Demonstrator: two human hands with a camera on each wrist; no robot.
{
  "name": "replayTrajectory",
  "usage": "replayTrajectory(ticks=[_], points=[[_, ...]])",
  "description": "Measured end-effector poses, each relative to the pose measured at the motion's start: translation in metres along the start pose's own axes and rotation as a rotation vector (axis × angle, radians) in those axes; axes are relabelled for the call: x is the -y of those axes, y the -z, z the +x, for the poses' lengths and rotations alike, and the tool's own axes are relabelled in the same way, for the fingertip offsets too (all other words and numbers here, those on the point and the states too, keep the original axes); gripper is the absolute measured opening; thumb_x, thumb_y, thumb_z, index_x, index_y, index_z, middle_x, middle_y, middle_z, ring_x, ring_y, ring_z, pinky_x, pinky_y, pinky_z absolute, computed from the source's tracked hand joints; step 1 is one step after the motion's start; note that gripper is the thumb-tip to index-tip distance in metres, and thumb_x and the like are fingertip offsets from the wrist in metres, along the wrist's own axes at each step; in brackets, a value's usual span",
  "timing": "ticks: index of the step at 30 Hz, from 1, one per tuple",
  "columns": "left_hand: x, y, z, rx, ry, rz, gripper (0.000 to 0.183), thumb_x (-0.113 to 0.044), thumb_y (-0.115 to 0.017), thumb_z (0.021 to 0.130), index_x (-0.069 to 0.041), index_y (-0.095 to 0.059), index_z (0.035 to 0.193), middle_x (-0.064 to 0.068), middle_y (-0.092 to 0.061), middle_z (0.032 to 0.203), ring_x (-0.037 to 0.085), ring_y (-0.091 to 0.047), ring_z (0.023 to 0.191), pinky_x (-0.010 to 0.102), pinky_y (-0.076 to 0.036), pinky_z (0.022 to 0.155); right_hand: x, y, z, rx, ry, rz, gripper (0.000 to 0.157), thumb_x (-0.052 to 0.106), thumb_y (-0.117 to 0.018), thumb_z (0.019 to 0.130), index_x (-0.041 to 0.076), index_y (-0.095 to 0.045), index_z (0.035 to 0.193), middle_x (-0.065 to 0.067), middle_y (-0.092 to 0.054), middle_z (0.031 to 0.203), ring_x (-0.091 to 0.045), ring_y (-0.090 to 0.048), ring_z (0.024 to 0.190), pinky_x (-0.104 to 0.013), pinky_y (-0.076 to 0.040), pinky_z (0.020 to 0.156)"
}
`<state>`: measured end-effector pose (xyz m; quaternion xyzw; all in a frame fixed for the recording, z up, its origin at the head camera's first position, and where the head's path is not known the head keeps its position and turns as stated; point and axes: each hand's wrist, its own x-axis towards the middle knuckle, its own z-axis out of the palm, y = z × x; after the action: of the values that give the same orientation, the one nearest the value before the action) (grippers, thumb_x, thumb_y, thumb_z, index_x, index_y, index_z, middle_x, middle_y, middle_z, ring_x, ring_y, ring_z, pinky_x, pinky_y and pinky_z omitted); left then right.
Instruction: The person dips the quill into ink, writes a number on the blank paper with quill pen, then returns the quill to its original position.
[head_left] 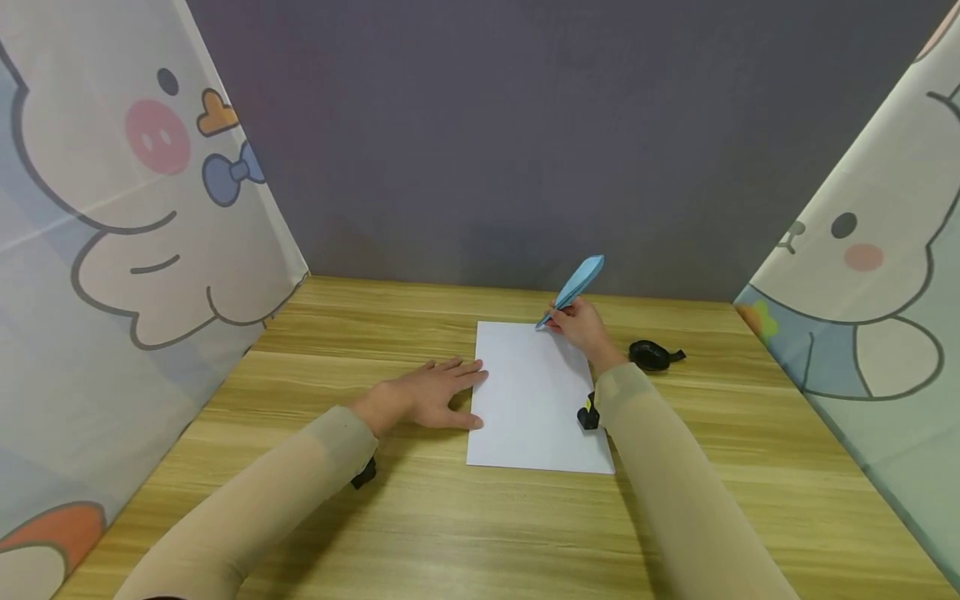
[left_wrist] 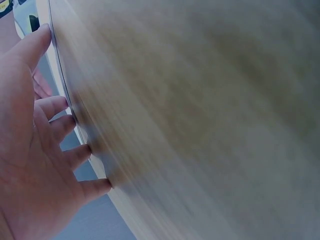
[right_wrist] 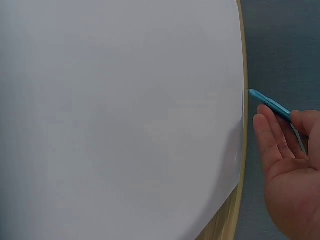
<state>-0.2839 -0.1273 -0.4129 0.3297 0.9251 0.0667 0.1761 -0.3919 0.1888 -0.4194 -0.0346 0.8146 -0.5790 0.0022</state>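
A blank white sheet of paper (head_left: 534,396) lies on the wooden table in the head view. My right hand (head_left: 583,328) pinches a blue feather-shaped pen (head_left: 579,282) at the sheet's far edge. The feather end leans up and to the right. Up close in the right wrist view, the pen (right_wrist: 270,104) has a shiny teal barrel, its tip pointing at the paper's edge; whether it touches is unclear. My left hand (head_left: 435,395) rests with spread fingers, its fingertips on the sheet's left edge. In the left wrist view, that hand's fingertips (left_wrist: 102,186) touch the table surface.
A small black oval object (head_left: 651,356) with a short tail lies right of my right wrist. Behind the wooden table (head_left: 420,533) stands a dark grey panel (head_left: 480,150). Cartoon-printed sheets (head_left: 90,275) flank the table on both sides.
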Motion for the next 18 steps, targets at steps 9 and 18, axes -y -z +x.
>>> replayTrajectory(ticks=[9, 18], points=[[-0.0001, -0.0001, 0.0006, -0.002, -0.001, -0.009, 0.094, -0.076, -0.054, 0.104, -0.029, -0.020, 0.178, -0.006, -0.012, 0.187, 0.034, -0.011, 0.174, 0.067, -0.013, 0.137, -0.0040, 0.0004, 0.0032, -0.003, -0.008, 0.004, 0.042, 0.008, -0.052, 0.116, -0.011, -0.050, 0.154, -0.034, -0.060, 0.153, -0.045, -0.066, 0.135, -0.050, -0.056, 0.117], [0.0010, -0.0019, 0.0019, -0.001, 0.008, 0.000, 0.095, -0.078, -0.053, 0.103, -0.032, -0.019, 0.178, -0.008, -0.010, 0.187, 0.032, -0.010, 0.174, 0.066, -0.013, 0.138, -0.0080, 0.0001, 0.0061, -0.019, -0.013, 0.013, 0.041, 0.008, -0.051, 0.117, -0.010, -0.052, 0.153, -0.034, -0.062, 0.151, -0.046, -0.066, 0.136, -0.050, -0.056, 0.116]])
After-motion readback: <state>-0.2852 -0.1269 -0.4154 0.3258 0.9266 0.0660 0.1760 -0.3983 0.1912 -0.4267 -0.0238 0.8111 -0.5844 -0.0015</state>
